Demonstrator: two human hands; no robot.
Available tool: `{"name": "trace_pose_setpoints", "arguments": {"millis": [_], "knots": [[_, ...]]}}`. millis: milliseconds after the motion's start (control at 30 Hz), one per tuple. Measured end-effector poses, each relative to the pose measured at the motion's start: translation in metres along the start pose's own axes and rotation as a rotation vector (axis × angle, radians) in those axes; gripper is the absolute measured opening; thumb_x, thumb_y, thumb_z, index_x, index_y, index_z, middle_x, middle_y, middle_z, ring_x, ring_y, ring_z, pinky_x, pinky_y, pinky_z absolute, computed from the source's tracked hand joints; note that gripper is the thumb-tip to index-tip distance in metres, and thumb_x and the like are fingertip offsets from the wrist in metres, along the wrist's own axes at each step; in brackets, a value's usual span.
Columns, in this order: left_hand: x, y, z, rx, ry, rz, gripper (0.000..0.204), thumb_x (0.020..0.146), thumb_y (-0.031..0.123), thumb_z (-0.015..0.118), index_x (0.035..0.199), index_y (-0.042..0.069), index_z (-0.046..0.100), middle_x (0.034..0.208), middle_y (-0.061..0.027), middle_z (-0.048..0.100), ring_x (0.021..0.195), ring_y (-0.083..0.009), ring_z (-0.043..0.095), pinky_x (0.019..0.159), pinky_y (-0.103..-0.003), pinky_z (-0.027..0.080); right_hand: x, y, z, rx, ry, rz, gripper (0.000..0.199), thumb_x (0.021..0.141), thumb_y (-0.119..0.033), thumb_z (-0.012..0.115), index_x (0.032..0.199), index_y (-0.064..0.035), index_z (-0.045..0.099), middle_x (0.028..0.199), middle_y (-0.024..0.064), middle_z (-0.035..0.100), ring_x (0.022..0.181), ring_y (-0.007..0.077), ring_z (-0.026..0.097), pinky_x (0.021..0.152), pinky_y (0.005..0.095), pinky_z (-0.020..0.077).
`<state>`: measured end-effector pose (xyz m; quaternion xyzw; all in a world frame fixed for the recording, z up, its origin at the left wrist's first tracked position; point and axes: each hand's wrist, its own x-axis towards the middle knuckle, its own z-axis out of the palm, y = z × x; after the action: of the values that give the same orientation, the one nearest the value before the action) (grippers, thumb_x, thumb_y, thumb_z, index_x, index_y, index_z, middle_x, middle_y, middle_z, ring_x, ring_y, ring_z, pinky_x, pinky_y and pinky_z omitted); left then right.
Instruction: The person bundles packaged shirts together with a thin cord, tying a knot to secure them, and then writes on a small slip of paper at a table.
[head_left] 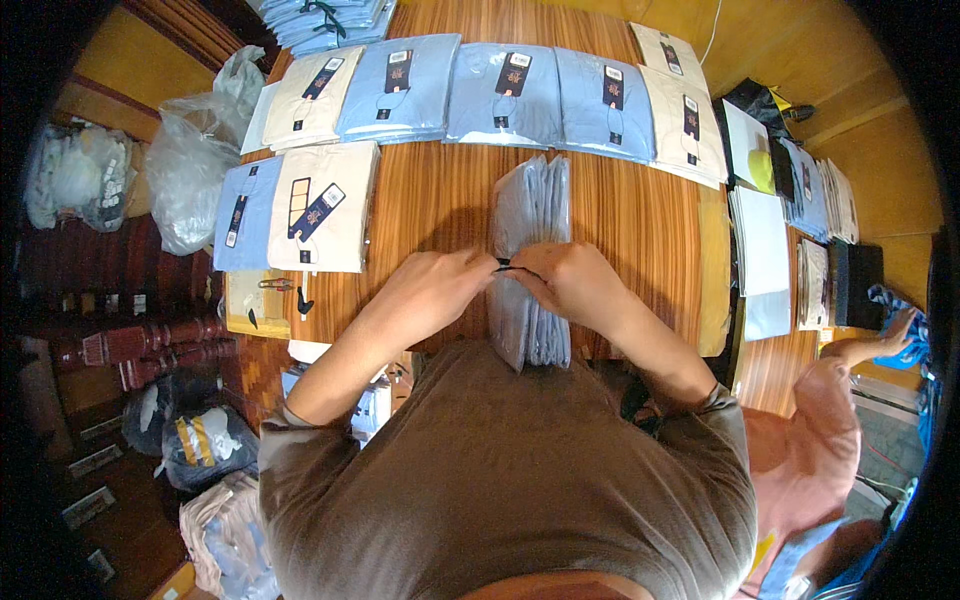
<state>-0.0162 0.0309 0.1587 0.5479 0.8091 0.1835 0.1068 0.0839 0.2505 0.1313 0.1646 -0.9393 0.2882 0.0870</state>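
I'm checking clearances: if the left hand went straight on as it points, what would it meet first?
The left hand would probably meet the right hand, just across the dark strip at the bagged bundle; depth is unclear.

Tabletop (430, 200) bright, left side dim, edges warped.

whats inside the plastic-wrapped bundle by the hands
Folded bluish fabric shows edge-on through the plastic; inner layers are covered, and the right hand hides part of the middle.
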Motion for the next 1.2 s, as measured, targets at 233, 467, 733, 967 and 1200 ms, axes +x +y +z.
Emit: {"name": "trace_pose_setpoints", "arguments": {"millis": [233, 467, 733, 967, 1200], "knots": [[0.012, -0.04, 0.028, -0.662, 0.244, -0.002, 0.016, 0.091, 0.003, 0.073, 0.107, 0.005, 0.077, 0.089, -0.0121, 0.076, 0.082, -0.0188, 0.075, 0.071, -0.031, 0.058, -0.005, -0.01, 0.001, 0.421, 0.179, 0.266, 0.011, 0.092, -0.011, 0.075, 0.098, -0.0012, 0.075, 0.086, 0.0167, 0.072, 0.071, 0.0292, 0.072, 0.061, 0.0352, 0.057], [0.044, -0.02, 0.1, -1.185, 0.483, -0.122, 0.017, 0.095, -0.001, 0.069, 0.109, 0.0, 0.077, 0.1, -0.012, 0.079, 0.092, -0.0176, 0.075, 0.081, -0.031, 0.06, -0.016, -0.014, 0.038, 0.54, 0.544, 0.343, 0.012, 0.091, -0.006, 0.077, 0.098, 0.0035, 0.073, 0.085, 0.0123, 0.074, 0.075, 0.0154, 0.071, 0.064, 0.0282, 0.0566], [0.032, -0.005, 0.096, -0.896, 0.409, -0.058, 0.022, 0.094, 0.004, 0.069, 0.115, 0.002, 0.076, 0.103, -0.0133, 0.078, 0.089, -0.0182, 0.076, 0.076, -0.029, 0.058, -0.02, -0.019, 0.045, 0.446, 0.747, 0.357, 0.009, 0.087, -0.003, 0.081, 0.09, 0.0026, 0.075, 0.08, 0.0111, 0.071, 0.067, 0.015, 0.063, 0.058, 0.0267, 0.0476], [0.043, 0.0, 0.118, -0.884, 0.522, -0.036, 0.016, 0.102, 0.006, 0.062, 0.106, -0.005, 0.072, 0.092, -0.01, 0.077, 0.086, -0.0157, 0.071, 0.08, -0.029, 0.055, -0.028, -0.02, 0.026, 0.201, 0.659, 0.367, 0.025, 0.086, -0.013, 0.085, 0.099, 0.0003, 0.067, 0.077, 0.0111, 0.066, 0.059, 0.0229, 0.063, 0.055, 0.0329, 0.0502], [0.044, 0.009, 0.091, -1.194, 0.442, -0.139, 0.024, 0.106, 0.013, 0.058, 0.108, -0.007, 0.071, 0.09, -0.0067, 0.073, 0.084, -0.0125, 0.067, 0.079, -0.028, 0.054, -0.043, -0.004, 0.004, 0.04, 0.099, 0.404, 0.029, 0.099, -0.032, 0.066, 0.093, -0.0033, 0.064, 0.077, 0.019, 0.065, 0.066, 0.0413, 0.065, 0.063, 0.0523, 0.0527]]}}
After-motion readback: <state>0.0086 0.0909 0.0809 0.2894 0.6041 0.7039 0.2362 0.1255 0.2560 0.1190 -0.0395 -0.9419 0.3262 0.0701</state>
